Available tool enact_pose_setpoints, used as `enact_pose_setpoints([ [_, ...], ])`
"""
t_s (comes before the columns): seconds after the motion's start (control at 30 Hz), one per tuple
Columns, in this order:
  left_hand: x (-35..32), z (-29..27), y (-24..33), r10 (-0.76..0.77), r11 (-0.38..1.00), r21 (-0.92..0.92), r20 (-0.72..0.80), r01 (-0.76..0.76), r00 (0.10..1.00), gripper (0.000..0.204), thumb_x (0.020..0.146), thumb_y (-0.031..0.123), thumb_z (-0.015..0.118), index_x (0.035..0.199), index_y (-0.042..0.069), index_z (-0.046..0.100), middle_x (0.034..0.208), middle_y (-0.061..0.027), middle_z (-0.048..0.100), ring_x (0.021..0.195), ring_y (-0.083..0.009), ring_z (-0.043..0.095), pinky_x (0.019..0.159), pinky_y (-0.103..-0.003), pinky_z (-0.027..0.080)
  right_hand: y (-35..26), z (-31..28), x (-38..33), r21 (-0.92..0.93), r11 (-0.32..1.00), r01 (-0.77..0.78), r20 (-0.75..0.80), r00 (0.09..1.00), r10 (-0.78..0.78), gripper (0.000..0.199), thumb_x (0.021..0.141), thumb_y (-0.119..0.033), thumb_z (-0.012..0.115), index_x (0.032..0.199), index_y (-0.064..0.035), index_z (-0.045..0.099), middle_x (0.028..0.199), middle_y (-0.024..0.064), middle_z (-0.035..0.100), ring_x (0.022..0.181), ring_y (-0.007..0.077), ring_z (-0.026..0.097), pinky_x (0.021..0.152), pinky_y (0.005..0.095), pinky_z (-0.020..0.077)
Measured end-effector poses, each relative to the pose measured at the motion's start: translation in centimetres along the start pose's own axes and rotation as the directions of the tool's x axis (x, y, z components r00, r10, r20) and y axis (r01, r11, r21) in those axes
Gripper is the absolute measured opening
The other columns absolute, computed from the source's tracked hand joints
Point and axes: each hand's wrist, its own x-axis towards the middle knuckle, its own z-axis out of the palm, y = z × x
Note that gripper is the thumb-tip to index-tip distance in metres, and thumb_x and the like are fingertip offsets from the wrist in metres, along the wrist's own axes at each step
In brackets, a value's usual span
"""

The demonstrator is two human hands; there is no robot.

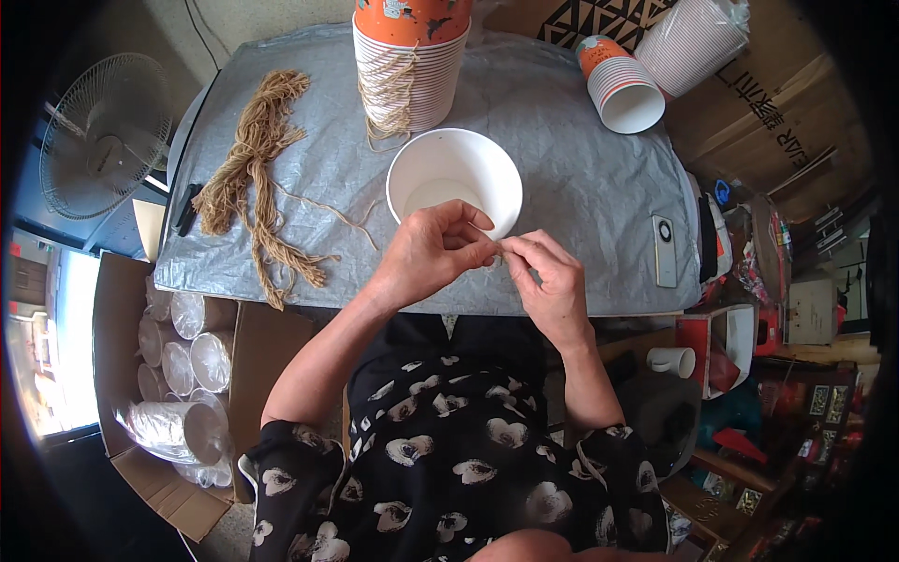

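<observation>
A white paper bucket (pixel 408 178) stands upright on the covered table, its open mouth facing me. At its near rim my left hand (pixel 433 248) and my right hand (pixel 548 281) meet, fingertips pinched together. A thin bit of twine shows faintly between them; most of it is hidden by the fingers. Behind the bucket rises a tall stack of nested paper buckets (pixel 440 84), orange on top, with loops of twine (pixel 389 89) hanging down its side. To the left lies a hank of brown twine (pixel 248 164), one loose strand trailing toward the bucket.
Grey plastic sheeting (pixel 562 197) covers the table. At the far right lie an orange paper bucket stack (pixel 613 80) and a wrapped stack (pixel 693 42). A phone (pixel 664 251) is near the right edge. On the left are a fan (pixel 108 136) and a carton (pixel 257 347) of wrapped buckets.
</observation>
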Motion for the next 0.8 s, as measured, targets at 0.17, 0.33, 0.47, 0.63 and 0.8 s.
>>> enact_pose_setpoints([
  [0.17, 0.2, 0.0, -0.6, -0.001, 0.999, -0.054, -0.017, 0.000, 1.000, 0.020, 0.096, 0.006, 0.072, 0.111, -0.004, 0.062, 0.096, -0.0107, 0.075, 0.092, -0.0154, 0.074, 0.083, -0.028, 0.061, 0.7, -1.2, -0.5, 0.086, 0.986, -0.140, 0.010, 0.990, 0.140, 0.010, 0.089, 0.007, 0.068, 0.098, 0.0026, 0.068, 0.087, 0.0077, 0.064, 0.072, 0.0155, 0.063, 0.064, 0.0288, 0.0508],
  [0.33, 0.4, 0.2, -0.1, -0.034, 0.996, -0.081, -0.023, 0.032, 0.999, 0.019, 0.095, 0.005, 0.072, 0.110, -0.004, 0.062, 0.096, -0.0095, 0.074, 0.092, -0.0155, 0.074, 0.083, -0.027, 0.061, 1.7, -2.3, -0.8, 0.202, 0.966, -0.163, -0.029, 0.985, 0.172, 0.012, 0.094, 0.003, 0.066, 0.105, 0.0028, 0.070, 0.095, 0.0063, 0.067, 0.076, 0.0109, 0.062, 0.068, 0.0259, 0.0501],
  [0.47, 0.4, 0.2, -0.3, -0.011, 0.995, -0.097, -0.020, 0.009, 1.000, 0.019, 0.095, 0.005, 0.071, 0.110, -0.004, 0.063, 0.097, -0.0090, 0.074, 0.091, -0.0156, 0.074, 0.082, -0.027, 0.061, 1.0, -1.7, -0.6, 0.223, 0.955, -0.197, 0.015, 0.980, 0.199, 0.018, 0.100, -0.009, 0.067, 0.113, 0.0022, 0.071, 0.102, 0.0055, 0.068, 0.088, 0.0095, 0.061, 0.077, 0.0242, 0.0489],
  [0.63, 0.4, -0.1, -0.6, -0.016, 0.996, -0.086, -0.026, 0.013, 1.000, 0.018, 0.096, 0.005, 0.071, 0.110, -0.004, 0.063, 0.098, -0.0089, 0.073, 0.091, -0.0157, 0.074, 0.081, -0.028, 0.061, 1.9, -0.3, -0.5, 0.215, 0.956, -0.198, 0.088, 0.979, 0.183, 0.009, 0.094, 0.000, 0.071, 0.102, 0.0034, 0.072, 0.095, 0.0033, 0.068, 0.081, 0.0085, 0.062, 0.073, 0.0242, 0.0503],
  [0.8, 0.0, -0.8, -0.4, -0.027, 0.994, -0.107, -0.060, 0.021, 0.998, 0.020, 0.096, 0.008, 0.072, 0.110, -0.004, 0.063, 0.099, -0.0097, 0.074, 0.092, -0.0157, 0.074, 0.082, -0.027, 0.060, 3.6, 1.6, 0.5, 0.424, 0.861, -0.280, 0.100, 0.960, 0.263, 0.010, 0.092, 0.003, 0.071, 0.101, 0.0010, 0.072, 0.094, 0.0036, 0.069, 0.083, 0.0105, 0.065, 0.075, 0.0262, 0.0522],
])
